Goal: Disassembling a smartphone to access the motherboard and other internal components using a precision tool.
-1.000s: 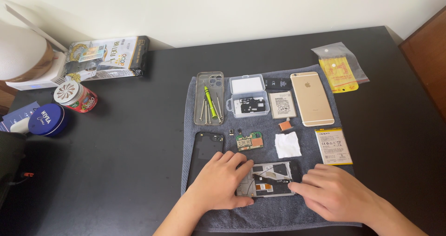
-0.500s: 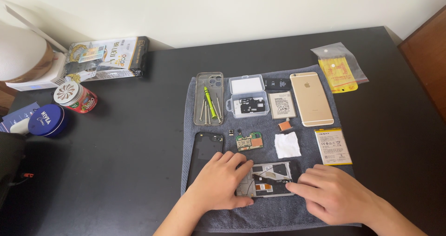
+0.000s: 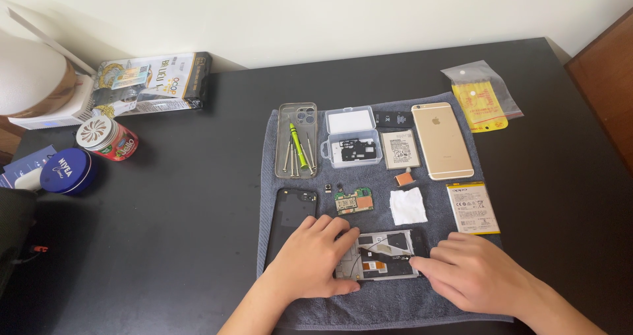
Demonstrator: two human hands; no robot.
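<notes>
An opened phone frame (image 3: 382, 256) with exposed inner parts lies on a grey towel (image 3: 369, 177). My left hand (image 3: 313, 259) rests on the frame's left end, fingers curled over its edge, holding it down. From the right, my right hand (image 3: 471, 272) reaches in with its fingertips pinched at the frame's right edge; whether they hold something small I cannot tell. A black back cover (image 3: 290, 219) lies just left of my left hand. Above the frame sit a green circuit board (image 3: 353, 201) and a white cloth (image 3: 407, 206).
On the towel: a clear case holding screwdrivers (image 3: 295, 140), a clear parts box (image 3: 351, 137), a gold phone (image 3: 442, 140), two batteries (image 3: 471, 208). A yellow packet in a plastic bag (image 3: 481, 101) lies right. Tins (image 3: 105, 138), a blue tin (image 3: 66, 171) and a box sit left.
Both hands stay on the frame. The right hand's fingertips have shifted slightly at its right edge; nothing else has moved.
</notes>
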